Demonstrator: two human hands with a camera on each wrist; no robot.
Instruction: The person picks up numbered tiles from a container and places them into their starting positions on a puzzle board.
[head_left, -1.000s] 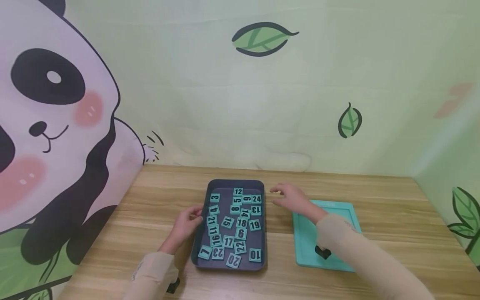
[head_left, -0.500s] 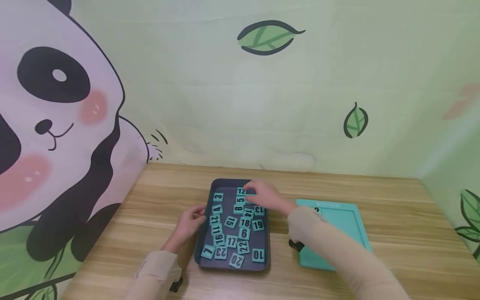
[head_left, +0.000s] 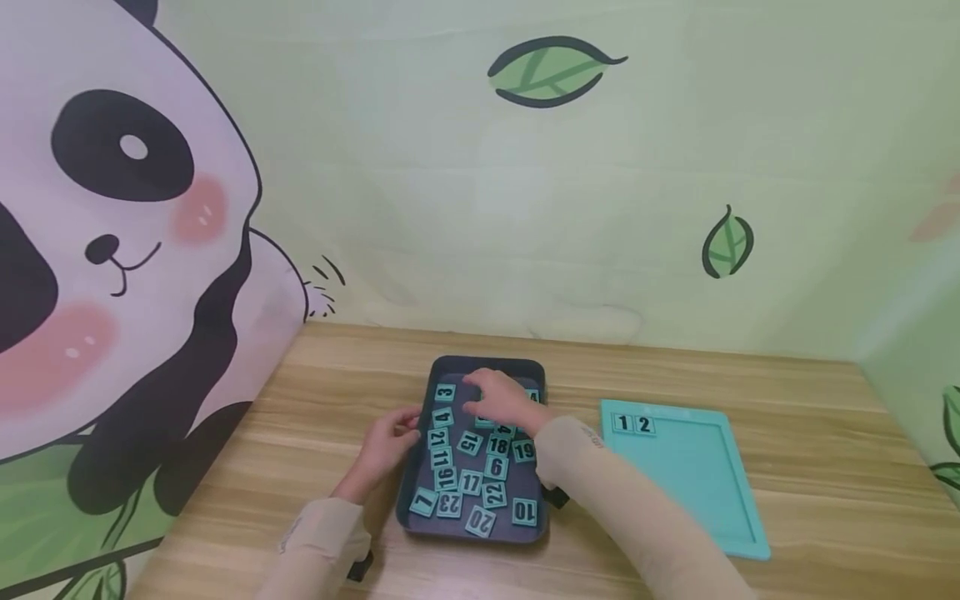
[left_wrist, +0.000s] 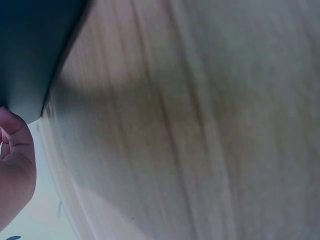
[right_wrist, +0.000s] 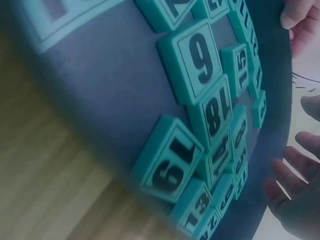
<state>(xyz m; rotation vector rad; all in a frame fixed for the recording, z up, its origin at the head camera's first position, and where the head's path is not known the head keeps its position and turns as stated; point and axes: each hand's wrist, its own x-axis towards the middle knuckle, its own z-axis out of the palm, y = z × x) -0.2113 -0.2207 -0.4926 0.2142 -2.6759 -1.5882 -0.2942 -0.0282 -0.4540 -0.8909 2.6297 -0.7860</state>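
Observation:
My right hand (head_left: 504, 402) hovers over the far part of a dark blue tray (head_left: 420, 467) of teal number tiles. Its fingers are spread with nothing between them, and it hides some tiles below. In the right wrist view, tiles such as the 6 (right_wrist: 201, 59) and the 19 (right_wrist: 172, 160) lie nearer the camera than those fingers. My left hand (head_left: 386, 446) holds the tray's left edge between thumb and fingers; the left wrist view shows it against the tray's outer wall (left_wrist: 35, 65).
To the right lies a teal frame board (head_left: 682, 475), with tile 1 (head_left: 623, 423) and tile 2 (head_left: 645, 424) side by side in its far left corner. Both stand on a wooden table (head_left: 360, 358), backed by a printed panda wall (head_left: 420, 208).
From between tray and board, my right hand has moved left over the tray's tiles. Its arm has uncovered the board's two tiles. My left hand stays at the tray's edge.

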